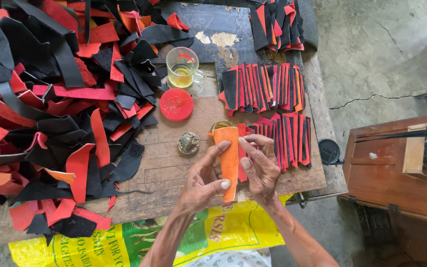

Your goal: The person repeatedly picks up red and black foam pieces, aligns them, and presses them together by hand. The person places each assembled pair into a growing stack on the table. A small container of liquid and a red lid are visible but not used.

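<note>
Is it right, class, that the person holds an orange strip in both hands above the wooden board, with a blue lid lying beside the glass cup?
Not quite. The head view shows the lid beside the glass cup is red, not blue. The rest stands: both the left hand and right hand hold the orange strip above the wooden board.

**Where your hands have room on the bench**

You have a bare strip of bench just left of your hands, running toward the near edge. To the left, the heap of scraps walls it off. Straight ahead, the small tin, the red lid and the glass cup stand in a loose line, with narrow gaps between them. To the right, rows of cut strips fill the bench up to its edge; beyond lies open floor, then a wooden box.
</note>
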